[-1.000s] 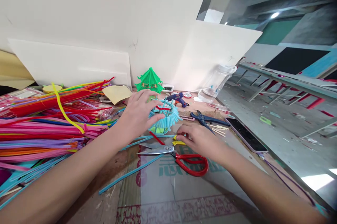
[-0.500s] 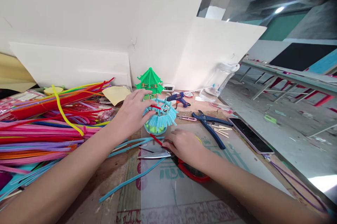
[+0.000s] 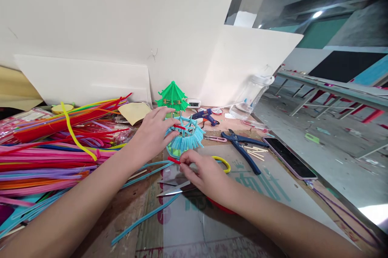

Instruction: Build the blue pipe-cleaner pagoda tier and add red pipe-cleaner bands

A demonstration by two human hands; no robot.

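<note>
My left hand [image 3: 151, 133] rests against the left side of a small light-blue pipe-cleaner model [image 3: 185, 136], fingers curled onto it. My right hand [image 3: 203, 173] is just below the model, thumb and forefinger pinched on a short red pipe-cleaner piece [image 3: 173, 160]. Red-handled scissors [image 3: 178, 187] lie under my right hand, blades pointing left. A yellow pipe-cleaner loop [image 3: 222, 163] lies just right of my right hand. A green pipe-cleaner pagoda [image 3: 172, 95] stands behind the blue model.
A big heap of coloured pipe cleaners [image 3: 51, 144] fills the left. Blue pliers [image 3: 242, 144], a blue glue gun [image 3: 206, 115], wooden sticks [image 3: 254, 151], a phone [image 3: 289, 157] and a clear jar [image 3: 250, 96] lie to the right. White boards [image 3: 121, 39] stand behind.
My right hand slid left over the scissors and up toward the blue model, now pinching the red piece. The left hand stayed on the model.
</note>
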